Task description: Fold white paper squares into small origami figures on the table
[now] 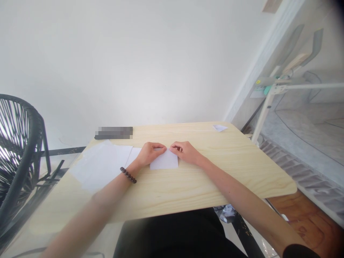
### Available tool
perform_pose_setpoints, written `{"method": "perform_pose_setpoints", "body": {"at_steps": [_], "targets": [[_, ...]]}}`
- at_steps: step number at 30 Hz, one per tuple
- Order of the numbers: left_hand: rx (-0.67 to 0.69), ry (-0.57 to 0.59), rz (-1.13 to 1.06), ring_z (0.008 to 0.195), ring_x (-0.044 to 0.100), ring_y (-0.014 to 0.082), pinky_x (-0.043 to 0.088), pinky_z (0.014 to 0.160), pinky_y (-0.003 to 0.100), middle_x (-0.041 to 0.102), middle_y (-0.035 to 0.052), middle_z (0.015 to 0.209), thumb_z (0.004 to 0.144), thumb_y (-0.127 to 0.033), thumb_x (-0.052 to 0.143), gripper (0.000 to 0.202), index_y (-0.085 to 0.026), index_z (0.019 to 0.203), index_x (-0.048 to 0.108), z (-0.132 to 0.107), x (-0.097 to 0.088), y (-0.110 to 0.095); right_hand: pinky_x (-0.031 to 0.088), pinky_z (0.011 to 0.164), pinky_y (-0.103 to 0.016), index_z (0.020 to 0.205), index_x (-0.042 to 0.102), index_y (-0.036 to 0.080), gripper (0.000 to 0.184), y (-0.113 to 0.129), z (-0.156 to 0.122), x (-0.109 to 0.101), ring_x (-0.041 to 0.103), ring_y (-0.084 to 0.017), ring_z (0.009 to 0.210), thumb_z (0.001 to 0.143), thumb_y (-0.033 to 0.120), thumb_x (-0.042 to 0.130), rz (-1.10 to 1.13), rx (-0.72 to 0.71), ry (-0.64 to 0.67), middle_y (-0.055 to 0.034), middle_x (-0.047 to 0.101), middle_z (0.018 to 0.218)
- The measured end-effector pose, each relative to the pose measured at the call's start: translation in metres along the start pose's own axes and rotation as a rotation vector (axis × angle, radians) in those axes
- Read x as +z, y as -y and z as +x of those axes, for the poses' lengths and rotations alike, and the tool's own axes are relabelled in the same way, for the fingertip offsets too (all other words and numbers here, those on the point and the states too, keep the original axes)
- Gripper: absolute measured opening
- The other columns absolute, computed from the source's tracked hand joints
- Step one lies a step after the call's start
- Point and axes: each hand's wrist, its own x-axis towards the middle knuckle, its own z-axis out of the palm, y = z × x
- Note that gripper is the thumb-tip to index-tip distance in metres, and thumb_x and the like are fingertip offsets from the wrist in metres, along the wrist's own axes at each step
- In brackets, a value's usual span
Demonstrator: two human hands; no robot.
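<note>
A small white sheet of paper [163, 160] lies on the light wooden table in front of me. My left hand [151, 152], with a dark bead bracelet [128, 175] on its wrist, pinches the sheet near its far edge with thumb and forefinger. Just to the right, my right hand [184, 151] has its fingers closed at the same far edge, its fingertips close to those of the left. Whether the paper is folded there is too small to tell. Larger white sheets [104, 163] lie loosely overlapped to the left, partly under my left forearm.
A small folded white paper [219, 128] rests near the table's [242, 168] far right corner. At the far left edge lies a dark, blurred-out oblong object [114, 133]. A woven black chair [32, 118] stands left, a white metal frame [264, 113] right. The wall closes off the back.
</note>
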Motion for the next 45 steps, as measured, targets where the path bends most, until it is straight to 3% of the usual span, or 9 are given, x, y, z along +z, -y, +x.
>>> {"method": "perform_pose_setpoints", "body": {"at_steps": [4, 15, 27, 32, 38, 45], "targets": [[-0.004, 0.011, -0.01, 0.07, 0.058, 0.0177, 0.044, 0.057, 0.022, 0.066, 0.0042, 0.08, 0.071, -0.043, 0.049, 0.036, -0.013, 0.081, 0.066, 0.0, 0.002, -0.002, 0.035, 0.057, -0.019, 0.079, 0.06, 0.016, 0.022, 0.0, 0.001, -0.002, 0.048, -0.008, 0.06, 0.081, 0.028, 0.041, -0.034, -0.058, 0.035, -0.0003, 0.06, 0.072], [-0.013, 0.057, -0.062, 0.06, 0.058, 0.0142, 0.047, 0.059, 0.023, 0.065, 0.0038, 0.066, 0.071, -0.039, 0.05, 0.032, -0.013, 0.079, 0.065, 0.006, -0.003, 0.013, 0.034, 0.056, -0.02, 0.079, 0.061, 0.015, 0.026, -0.022, -0.006, -0.036, 0.048, -0.009, 0.061, 0.079, 0.034, 0.043, -0.032, 0.022, 0.078, -0.0009, 0.06, 0.072], [-0.066, 0.111, -0.222, 0.068, 0.061, 0.0154, 0.05, 0.066, 0.027, 0.065, 0.0053, 0.07, 0.069, -0.025, 0.047, 0.024, -0.011, 0.08, 0.063, 0.007, -0.005, 0.01, 0.033, 0.055, -0.019, 0.077, 0.06, 0.015, 0.025, -0.02, -0.007, -0.035, 0.047, -0.009, 0.06, 0.079, 0.032, 0.042, -0.055, 0.015, 0.067, -0.0007, 0.059, 0.07], [-0.029, 0.061, -0.152, 0.072, 0.058, 0.0162, 0.048, 0.062, 0.025, 0.065, 0.0064, 0.082, 0.075, -0.032, 0.038, 0.033, -0.012, 0.081, 0.063, 0.002, -0.005, 0.0, 0.033, 0.053, -0.019, 0.075, 0.06, 0.016, 0.023, -0.01, -0.004, -0.019, 0.046, -0.008, 0.056, 0.079, 0.029, 0.042, -0.099, -0.006, 0.041, 0.0004, 0.058, 0.066], [-0.005, 0.059, -0.052, 0.067, 0.058, 0.0161, 0.042, 0.054, 0.022, 0.065, 0.0055, 0.077, 0.07, -0.044, 0.051, 0.034, -0.013, 0.08, 0.062, 0.002, 0.002, 0.001, 0.032, 0.055, -0.02, 0.076, 0.059, 0.016, 0.019, 0.002, -0.001, -0.001, 0.045, -0.007, 0.054, 0.079, 0.024, 0.042, -0.152, -0.058, -0.013, 0.0001, 0.059, 0.065], [0.011, 0.083, -0.053, 0.065, 0.057, 0.0158, 0.042, 0.052, 0.022, 0.065, 0.0052, 0.075, 0.069, -0.044, 0.052, 0.034, -0.013, 0.077, 0.062, 0.002, 0.0, 0.003, 0.031, 0.052, -0.018, 0.067, 0.058, 0.016, 0.016, -0.005, -0.002, -0.014, 0.043, -0.007, 0.052, 0.073, 0.019, 0.043, -0.11, -0.048, 0.064, 0.0024, 0.054, 0.058]]}}
